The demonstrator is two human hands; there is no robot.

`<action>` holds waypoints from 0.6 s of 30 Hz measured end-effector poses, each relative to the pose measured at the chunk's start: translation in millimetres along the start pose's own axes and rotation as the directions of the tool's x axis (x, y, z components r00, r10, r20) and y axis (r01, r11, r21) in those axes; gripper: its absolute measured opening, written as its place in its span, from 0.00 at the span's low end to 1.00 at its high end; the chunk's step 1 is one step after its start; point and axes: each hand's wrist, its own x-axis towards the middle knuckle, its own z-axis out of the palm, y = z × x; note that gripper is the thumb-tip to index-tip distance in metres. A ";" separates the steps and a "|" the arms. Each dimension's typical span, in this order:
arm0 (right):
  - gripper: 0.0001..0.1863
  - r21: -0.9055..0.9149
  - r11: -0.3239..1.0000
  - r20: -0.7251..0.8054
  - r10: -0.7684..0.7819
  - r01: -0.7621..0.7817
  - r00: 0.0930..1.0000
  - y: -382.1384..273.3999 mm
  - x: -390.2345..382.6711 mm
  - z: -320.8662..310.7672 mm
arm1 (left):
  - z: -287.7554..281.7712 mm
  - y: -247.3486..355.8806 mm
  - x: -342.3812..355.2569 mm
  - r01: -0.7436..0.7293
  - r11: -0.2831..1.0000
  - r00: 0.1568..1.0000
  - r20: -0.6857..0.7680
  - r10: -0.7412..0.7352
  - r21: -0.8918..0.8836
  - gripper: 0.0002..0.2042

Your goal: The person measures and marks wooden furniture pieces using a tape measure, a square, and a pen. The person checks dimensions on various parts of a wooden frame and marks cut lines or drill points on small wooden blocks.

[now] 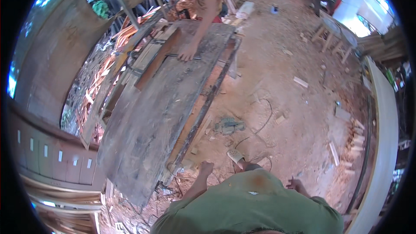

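My left hand (206,167) hangs beside the near right corner of a dark, worn wooden table (151,117). Its fingers are curled in, and nothing shows in them. On my other side, my right hand (296,185) hangs low over the dirt floor, away from any object, its fingers loosely apart. Across the table, a co-worker's hand (188,53) rests on the tabletop by a thin dark bar (173,55). A dark rail (208,106) runs along the table's right side.
A greenish power tool (229,125) with a looping cord (269,112) lies on the floor ahead of my foot. Wooden stools (331,28) stand at the far right. Wood offcuts (357,136) line the right side, by a long pale board (381,147).
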 end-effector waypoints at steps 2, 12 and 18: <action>0.23 -0.060 0.994 -0.014 -0.087 0.086 0.996 -7.8 -26.7 9.9 | -25.9 15.3 3.2 0.079 0.955 0.966 -0.257 -0.003 0.285 0.24; 0.16 -0.066 0.969 -0.178 -0.247 0.239 0.953 -155.3 -45.0 5.3 | -237.6 88.2 18.3 0.595 0.751 0.607 -0.453 -0.653 -0.285 0.41; 0.38 0.284 0.818 0.424 -0.575 0.501 0.699 -394.4 -84.0 202.2 | -240.6 73.2 23.7 0.584 0.811 0.717 -0.443 -0.539 -0.041 0.33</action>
